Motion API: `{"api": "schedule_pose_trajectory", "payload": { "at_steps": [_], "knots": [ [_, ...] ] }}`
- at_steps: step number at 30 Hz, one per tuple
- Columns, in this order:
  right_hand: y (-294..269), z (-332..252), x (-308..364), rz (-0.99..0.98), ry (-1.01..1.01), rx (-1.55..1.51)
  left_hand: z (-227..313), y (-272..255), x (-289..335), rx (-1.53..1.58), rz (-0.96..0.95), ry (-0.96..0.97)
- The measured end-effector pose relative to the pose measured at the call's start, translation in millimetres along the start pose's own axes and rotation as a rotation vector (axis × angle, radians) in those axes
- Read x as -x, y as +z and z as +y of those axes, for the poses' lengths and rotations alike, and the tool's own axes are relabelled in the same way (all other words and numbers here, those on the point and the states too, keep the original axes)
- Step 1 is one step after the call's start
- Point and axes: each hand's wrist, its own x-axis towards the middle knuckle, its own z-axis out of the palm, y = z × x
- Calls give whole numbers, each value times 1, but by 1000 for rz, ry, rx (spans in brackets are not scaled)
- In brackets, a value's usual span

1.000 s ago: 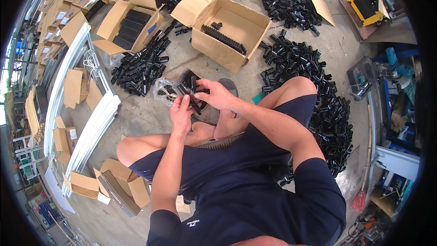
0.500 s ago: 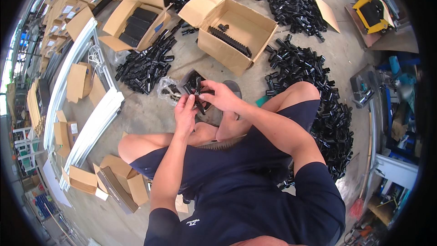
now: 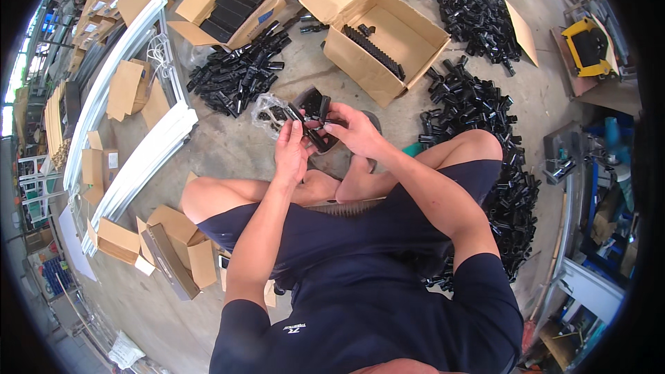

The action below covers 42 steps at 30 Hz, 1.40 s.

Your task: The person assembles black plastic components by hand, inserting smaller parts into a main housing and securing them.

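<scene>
Both of my hands meet above the floor in front of my crossed legs. My left hand (image 3: 291,154) grips a black tubular fitting (image 3: 315,139), thumb and fingers closed round its side. From the other side my right hand (image 3: 359,133) pinches a black piece at the fitting's upper right; whether that is a branch of it or a separate part is unclear. Just beyond my fingers sits a small dark container (image 3: 313,99), partly hidden by the hands. A crumpled clear plastic bag (image 3: 264,112) lies to its left.
Ahead stands an open cardboard box (image 3: 367,73) with a row of black fittings inside. Loose black fittings form a pile (image 3: 239,76) at left and a long pile (image 3: 471,97) at right. White metal profiles (image 3: 142,166) lie far left, near smaller open cartons (image 3: 183,235).
The head view has shifted, so the boxes and piles sit farther right and higher. Between my hands the black fitting has turned and now slants down to the right; both hands keep hold.
</scene>
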Motion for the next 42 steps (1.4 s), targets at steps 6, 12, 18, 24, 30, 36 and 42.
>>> {"api": "schedule_pose_trajectory", "payload": {
  "at_steps": [6,12,18,24,30,36,42],
  "knots": [
    [-2,7,-3,56,-3,72,-13,-10,-10,-199,67,-144],
    [-13,-1,-14,81,-21,-76,-25,-23,-31,-325,104,-303],
    [-45,-17,-25,268,-65,-200,-27,-44,-81,-409,212,-307],
    [-47,-7,-27,275,0,-113,-39,-38,-93,-808,306,137],
    [-18,1,-26,-83,109,-72,-2,19,-48,-32,-69,-240],
    [-65,-45,-76,-263,82,522,45,24,-30,-125,7,-117],
    [-186,2,-170,359,217,985,48,-1,-50,41,111,-155]
  ]
}}
